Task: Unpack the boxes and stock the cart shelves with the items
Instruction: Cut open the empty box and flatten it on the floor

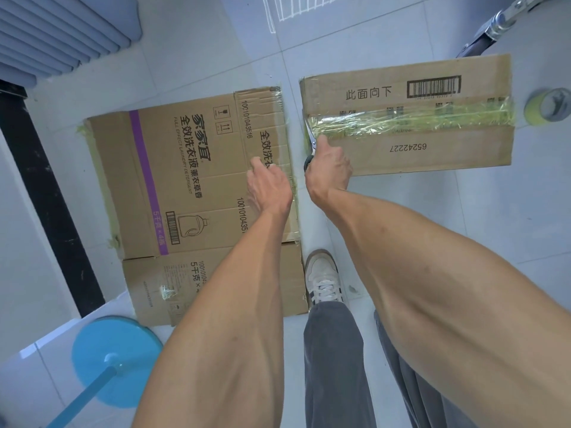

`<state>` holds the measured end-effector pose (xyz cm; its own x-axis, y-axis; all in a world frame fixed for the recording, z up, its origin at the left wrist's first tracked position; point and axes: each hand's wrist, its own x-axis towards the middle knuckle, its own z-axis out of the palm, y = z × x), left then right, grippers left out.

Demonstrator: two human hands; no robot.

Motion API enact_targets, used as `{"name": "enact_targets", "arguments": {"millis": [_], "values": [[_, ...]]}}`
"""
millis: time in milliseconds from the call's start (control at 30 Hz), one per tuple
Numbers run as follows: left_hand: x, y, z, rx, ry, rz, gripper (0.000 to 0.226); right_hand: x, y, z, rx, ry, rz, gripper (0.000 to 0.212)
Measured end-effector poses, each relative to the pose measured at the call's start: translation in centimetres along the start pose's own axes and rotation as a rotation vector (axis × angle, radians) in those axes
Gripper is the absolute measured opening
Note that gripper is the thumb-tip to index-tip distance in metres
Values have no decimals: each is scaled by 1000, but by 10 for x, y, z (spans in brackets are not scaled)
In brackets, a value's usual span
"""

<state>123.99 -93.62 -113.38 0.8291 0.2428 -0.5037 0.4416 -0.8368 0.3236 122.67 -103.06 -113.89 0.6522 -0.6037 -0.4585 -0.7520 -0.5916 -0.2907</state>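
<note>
While the left hand (269,183) rests open on the detergent box (185,180), right hand (329,168) grips scissors (310,140), blades at the taped box (408,118) seam.

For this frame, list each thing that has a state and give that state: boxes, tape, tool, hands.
right box: closed, top seam taped over
left box: closed, lying on the floor
scissors: held, blades at the end of the right box's tape seam
right hand: grips the scissors
left hand: rests on the left box
tape roll: lying on the floor, untouched
</note>
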Motion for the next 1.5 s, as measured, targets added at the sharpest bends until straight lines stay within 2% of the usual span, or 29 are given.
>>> {"name": "enact_targets", "arguments": {"millis": [167, 233, 300, 400, 533, 733, 833, 900, 1000, 1067, 1167, 1233, 1300, 1433, 1500], "values": [[-7, 8, 10, -24, -34, 12, 40, -2, 18, 7, -6, 32, -124, 11], [-8, 9, 12, -26, -37, 12, 40, -6, 19, 11, 97, 32, -111, 11], [-8, 10, 15, -44, -40, -1, 40, -9, 13, 14, 166, 16, -78, 22], [-7, 6, 17, -102, -29, -69, 40, -8, 1, 18, 112, 11, -36, 35], [-10, -5, 20, -107, -5, -69, 39, 9, 5, 10, -5, 34, -68, 25], [-11, -9, 19, -81, -13, -114, 40, -3, 14, 5, 226, 8, -28, 19], [-11, -1, 11, -42, -22, -95, 41, -19, 15, 3, 237, -33, 31, 28], [-10, 9, 2, -7, -28, -68, 42, -28, 21, -6, 157, -58, -7, 36], [-10, 25, -13, 13, -14, -47, 40, -36, 42, -27, 153, -25, -51, 37], [-9, 38, -18, 41, -25, 9, 40, -34, 58, -43, 221, 50, 41, 36], [0, 64, -13, 192, -69, 230, 44, -11, 70, -62, 386, 158, 283, 33], [13, 87, -1, 305, -69, 374, 48, 13, 75, -69, 451, 209, 355, 34], [22, 111, 14, 358, -95, 451, 53, 36, 78, -72, 447, 237, 318, 37], [28, 133, 45, 539, -253, 542, 74, 64, 88, -71, 391, 209, 206, 37], [29, 133, 54, 572, -233, 557, 79, 66, 96, -71, 412, 183, 223, 35]]}}
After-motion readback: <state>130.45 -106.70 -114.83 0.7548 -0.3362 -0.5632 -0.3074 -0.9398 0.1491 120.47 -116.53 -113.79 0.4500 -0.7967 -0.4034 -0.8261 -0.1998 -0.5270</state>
